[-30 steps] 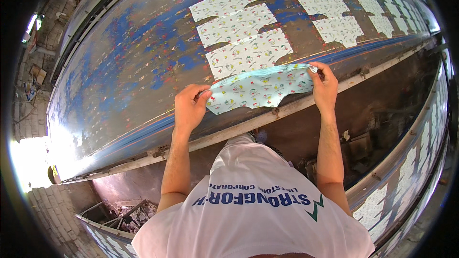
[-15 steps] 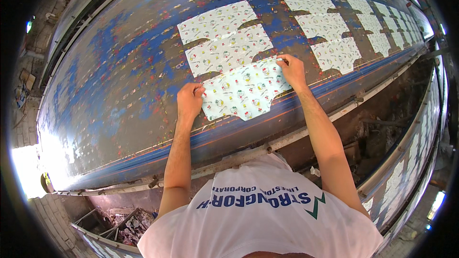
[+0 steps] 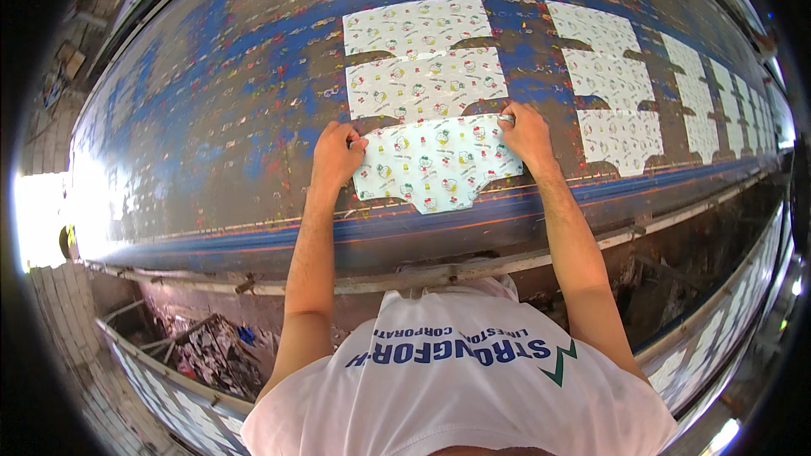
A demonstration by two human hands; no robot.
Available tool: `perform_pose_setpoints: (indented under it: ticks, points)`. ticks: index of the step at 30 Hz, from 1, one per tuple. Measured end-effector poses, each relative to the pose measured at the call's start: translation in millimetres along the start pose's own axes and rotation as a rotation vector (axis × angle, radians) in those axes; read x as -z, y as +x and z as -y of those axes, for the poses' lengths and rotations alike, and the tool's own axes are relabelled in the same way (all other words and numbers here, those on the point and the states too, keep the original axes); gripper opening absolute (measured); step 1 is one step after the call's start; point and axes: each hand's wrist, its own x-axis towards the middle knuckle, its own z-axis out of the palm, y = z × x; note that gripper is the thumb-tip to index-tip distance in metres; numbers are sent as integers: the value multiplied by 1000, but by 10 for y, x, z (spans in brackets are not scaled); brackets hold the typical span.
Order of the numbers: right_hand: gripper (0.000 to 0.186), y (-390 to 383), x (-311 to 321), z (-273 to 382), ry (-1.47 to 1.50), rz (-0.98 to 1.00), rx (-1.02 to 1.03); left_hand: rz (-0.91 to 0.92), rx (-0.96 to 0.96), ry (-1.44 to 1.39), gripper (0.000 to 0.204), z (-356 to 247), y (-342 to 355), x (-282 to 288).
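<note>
A printed cloth panel (image 3: 438, 160), pale with small coloured cartoon figures and a narrowed lower edge, is stretched between my hands over the near side of the long table (image 3: 211, 148). At its upper left corner, my left hand (image 3: 336, 156) is closed in a pinch. My right hand (image 3: 529, 137) pinches the upper right corner. The panel's upper edge meets a matching cloth panel (image 3: 427, 84) lying flat just beyond. Farther still, another such panel (image 3: 416, 27) lies in the same column.
More matching panels (image 3: 621, 137) lie in columns toward the right end. Blue and brown stains cover the tabletop. A metal rail (image 3: 405, 280) runs along its near side, close to my body. Behind me on the lower left is a frame with crumpled scraps (image 3: 215, 355).
The view has turned, so the table and laid panels appear rotated. The held panel's upper edge now looks nearly level. Both hands keep hold of its corners.
</note>
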Motion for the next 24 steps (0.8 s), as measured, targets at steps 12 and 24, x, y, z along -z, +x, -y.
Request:
perform_pose_setpoints:
  ticks: [12,24]
  points:
    - [24,-4,228,-225,291,181,328,-158,-86,264,18,-232,-147,-197]
    - [19,-144,416,-324,565,189,229,-324,-37,84,20,-1275,-712,377]
